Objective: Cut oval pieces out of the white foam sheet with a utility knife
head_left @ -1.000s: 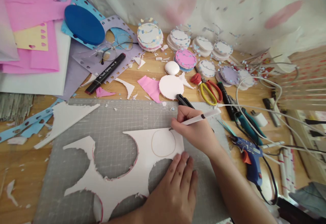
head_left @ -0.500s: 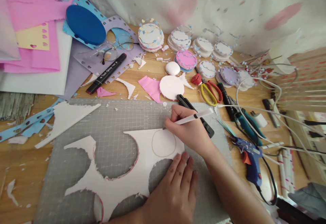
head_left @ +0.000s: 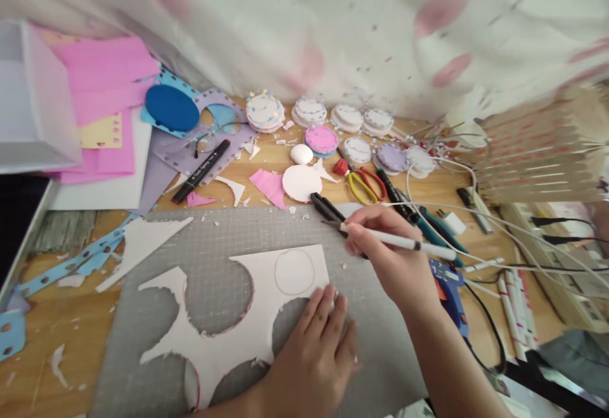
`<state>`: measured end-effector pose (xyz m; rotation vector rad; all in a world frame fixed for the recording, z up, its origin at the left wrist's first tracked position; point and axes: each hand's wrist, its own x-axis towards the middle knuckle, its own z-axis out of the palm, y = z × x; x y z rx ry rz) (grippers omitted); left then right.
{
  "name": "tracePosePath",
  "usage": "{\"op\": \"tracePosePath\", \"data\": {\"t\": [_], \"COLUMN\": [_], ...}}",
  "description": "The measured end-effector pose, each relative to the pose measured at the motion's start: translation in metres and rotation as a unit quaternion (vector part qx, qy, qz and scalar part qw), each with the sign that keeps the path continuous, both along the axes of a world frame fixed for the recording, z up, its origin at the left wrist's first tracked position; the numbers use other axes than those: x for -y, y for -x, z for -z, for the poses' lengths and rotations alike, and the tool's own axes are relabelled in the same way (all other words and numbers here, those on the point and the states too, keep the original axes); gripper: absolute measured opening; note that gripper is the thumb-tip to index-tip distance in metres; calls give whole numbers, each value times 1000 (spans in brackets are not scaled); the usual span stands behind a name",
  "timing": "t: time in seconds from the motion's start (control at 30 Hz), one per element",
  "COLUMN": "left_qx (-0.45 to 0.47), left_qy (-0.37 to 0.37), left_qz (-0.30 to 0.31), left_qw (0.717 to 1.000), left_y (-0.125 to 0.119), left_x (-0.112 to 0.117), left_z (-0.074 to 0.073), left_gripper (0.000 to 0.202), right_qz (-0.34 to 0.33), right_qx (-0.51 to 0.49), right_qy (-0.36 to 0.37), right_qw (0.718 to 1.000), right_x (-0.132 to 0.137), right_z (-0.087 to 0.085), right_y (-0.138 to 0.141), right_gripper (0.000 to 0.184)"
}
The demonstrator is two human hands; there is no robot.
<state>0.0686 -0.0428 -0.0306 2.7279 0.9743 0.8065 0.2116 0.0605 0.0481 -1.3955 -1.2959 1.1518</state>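
Observation:
My left hand [head_left: 316, 345] lies flat, fingers outstretched, on the lower right of a white foam sheet [head_left: 233, 335] with several round cut-outs. A thin circle [head_left: 295, 272] is drawn at the sheet's upper right. Off the sheet's right edge, my right hand [head_left: 392, 262] pinches a slim white pen [head_left: 394, 238], its dark tip pointing left. That tip is clear of the circle. Behind the pen lies a black tool [head_left: 328, 209], partly hidden, that looks like a utility knife. Under the sheet is a grey gridded cutting mat [head_left: 214, 234].
Small decorated foam discs [head_left: 309, 113] line the back. Scissors [head_left: 365, 183], a black marker [head_left: 202, 170] and a white oval [head_left: 302, 183] lie beyond the mat. At right are a blue glue gun [head_left: 450, 294] and loose white cables [head_left: 504, 218]. Foam scraps [head_left: 147, 243] lie left.
My right hand has lifted the pen away from the circle and moved right. My left hand still rests on the sheet. The view has shifted, showing more of the curtain and left side.

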Motion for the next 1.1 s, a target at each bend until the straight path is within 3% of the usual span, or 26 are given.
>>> {"op": "tracePosePath", "data": {"t": [0.1,0.23,0.37,0.47,0.73,0.93,1.1], "left_qx": [67,170,207,190,95,-9,-65], "left_qy": [68,190,349,396,351,168,78], "left_qz": [28,75,17,-20,-19,37,43], "left_qw": [995,964,914,898,931,985,994], "left_y": [6,18,31,40,58,63,62], "left_x": [-5,-10,-10,-8,11,13,14], "left_z": [-17,-42,-61,-73,-88,-99,-105], "left_gripper": [29,19,19,31,33,32,33], "right_qz": [-10,62,66,43,-15,-62,-67], "right_qx": [-67,-165,-214,-224,-120,-110,-117], "right_qy": [23,25,12,6,-4,-22,5], "right_qw": [997,984,975,974,993,992,991], "right_x": [26,59,81,92,104,106,113], "right_z": [-2,-8,-16,-23,-40,-37,-31], "right_y": [-14,-26,-29,-23,-1,1,10], "right_gripper": [17,30,44,44,44,43,41]}}
